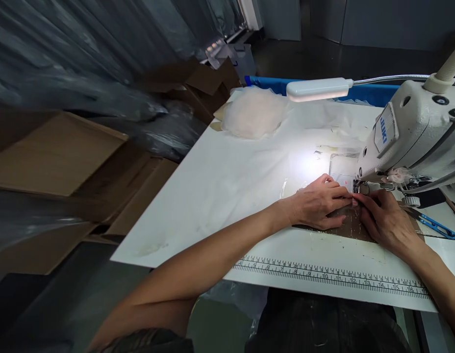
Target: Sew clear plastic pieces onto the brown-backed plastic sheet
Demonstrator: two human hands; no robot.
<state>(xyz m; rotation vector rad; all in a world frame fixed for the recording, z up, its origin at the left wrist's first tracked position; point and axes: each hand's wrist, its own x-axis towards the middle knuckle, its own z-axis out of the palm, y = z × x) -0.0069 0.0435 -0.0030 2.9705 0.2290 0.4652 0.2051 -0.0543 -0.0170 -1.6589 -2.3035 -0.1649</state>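
Note:
Both my hands are at the needle area of a white sewing machine (pixel 415 127), right in front of its presser foot (pixel 356 186). My left hand (pixel 319 203) lies over the machine bed with its fingers bent and drawn together, the tips pointing at the foot. Thumb and forefinger of my right hand (pixel 387 218) are pinched just in front of the foot, touching the left fingertips. What lies between the fingers is too small and covered to name. Under the hands is a brown plate (pixel 354 228).
Blue thread snips (pixel 438 226) lie right of my right hand. A pile of sheer pale pieces (pixel 255 112) sits at the table's far edge. A white lamp (pixel 319 90) hangs over the table (pixel 198 211). A ruler strip (pixel 323 275) runs along the front; cardboard boxes (pixel 54 152) stand left.

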